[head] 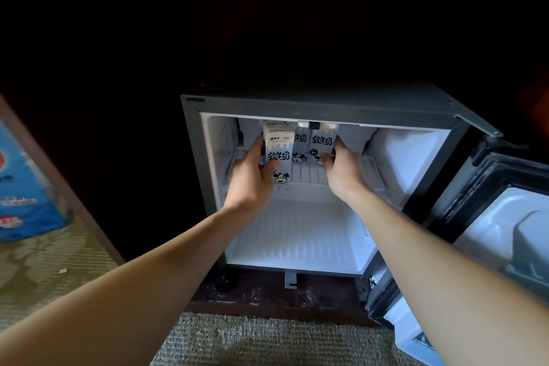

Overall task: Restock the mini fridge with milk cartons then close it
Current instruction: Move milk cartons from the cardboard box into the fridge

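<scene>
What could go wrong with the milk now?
The left hand holds the left carton near the shelf's front edge; released early, it might topple off. The right hand grips the right carton beside the middle carton, so a nudge could knock that over. The door is open; cold may escape.

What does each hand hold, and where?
Left hand grips the left carton at its lower half; right hand grips the right carton at its right side.
</scene>
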### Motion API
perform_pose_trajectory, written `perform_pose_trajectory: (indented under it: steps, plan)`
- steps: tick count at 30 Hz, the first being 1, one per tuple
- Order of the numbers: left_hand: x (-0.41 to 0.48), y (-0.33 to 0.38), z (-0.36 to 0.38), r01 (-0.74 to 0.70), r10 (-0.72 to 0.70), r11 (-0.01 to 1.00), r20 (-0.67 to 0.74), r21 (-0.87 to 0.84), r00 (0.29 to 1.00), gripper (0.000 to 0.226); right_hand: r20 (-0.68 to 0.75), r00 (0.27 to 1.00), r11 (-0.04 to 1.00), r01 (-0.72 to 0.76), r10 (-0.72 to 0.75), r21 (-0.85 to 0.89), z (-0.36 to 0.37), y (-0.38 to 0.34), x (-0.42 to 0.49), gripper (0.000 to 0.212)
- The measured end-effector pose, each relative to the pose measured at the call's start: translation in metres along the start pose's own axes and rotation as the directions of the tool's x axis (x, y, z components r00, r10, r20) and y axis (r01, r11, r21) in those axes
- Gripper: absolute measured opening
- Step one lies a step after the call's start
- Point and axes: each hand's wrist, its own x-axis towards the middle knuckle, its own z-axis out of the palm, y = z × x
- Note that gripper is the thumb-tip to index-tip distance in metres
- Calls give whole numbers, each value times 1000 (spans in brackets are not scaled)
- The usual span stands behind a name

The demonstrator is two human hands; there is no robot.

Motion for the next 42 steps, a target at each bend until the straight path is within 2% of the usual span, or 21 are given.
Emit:
perform_pose_trajectory:
  steps: [6, 13, 18, 21, 23, 25, 27, 31, 35, 38, 42]
  plan:
    - [1, -3, -2, -25, 25, 1000, 10, 17, 1000, 52, -10, 1000, 999, -14, 14, 29, 14, 9, 0, 15]
    - [3, -3, 0, -11, 11, 1000, 24, 25, 1000, 47, -5, 998, 995, -61, 61, -75, 13, 7, -2, 6]
    - [-1, 5, 8, -42, 37, 998, 130, 38, 991, 46, 21, 984, 981, -172, 174, -93, -9, -1, -17, 30]
    - [-2, 15, 12, -38, 31, 999, 180, 34, 983, 49, 13, 998, 994, -52, 53, -94, -23, -5, -34, 32]
    - [-3, 21, 15, -40, 27, 998, 212, 57, 977, 51, 101, 995, 1000, 16, -19, 21, -27, -8, -45, 32]
    - [-4, 27, 16, -41, 21, 996, 236, 79, 972, 57, 215, 976, 994, 5, -30, 112, -29, -9, -51, 35]
    - [-3, 29, 17, -25, 2, 996, 252, 91, 968, 60, 255, 966, 990, 13, -50, 143, -29, -11, -55, 38]
    - [-1, 35, 18, -21, -8, 995, 291, 95, 957, 53, 213, 973, 975, 40, -88, 218, -26, -16, -56, 35]
    - [0, 40, 23, -98, 54, 988, 328, 118, 943, 49, 116, 988, 962, 71, -105, 265, -31, -16, -54, 23]
    - [-2, 35, 25, -149, 76, 975, 385, 164, 920, 56, 41, 999, 992, 4, -9, 126, -38, -5, -52, 19]
    - [-8, 21, 28, -297, 81, 867, 474, 401, 877, 52, -34, 998, 997, -44, 46, 60, -39, 13, -46, 14]
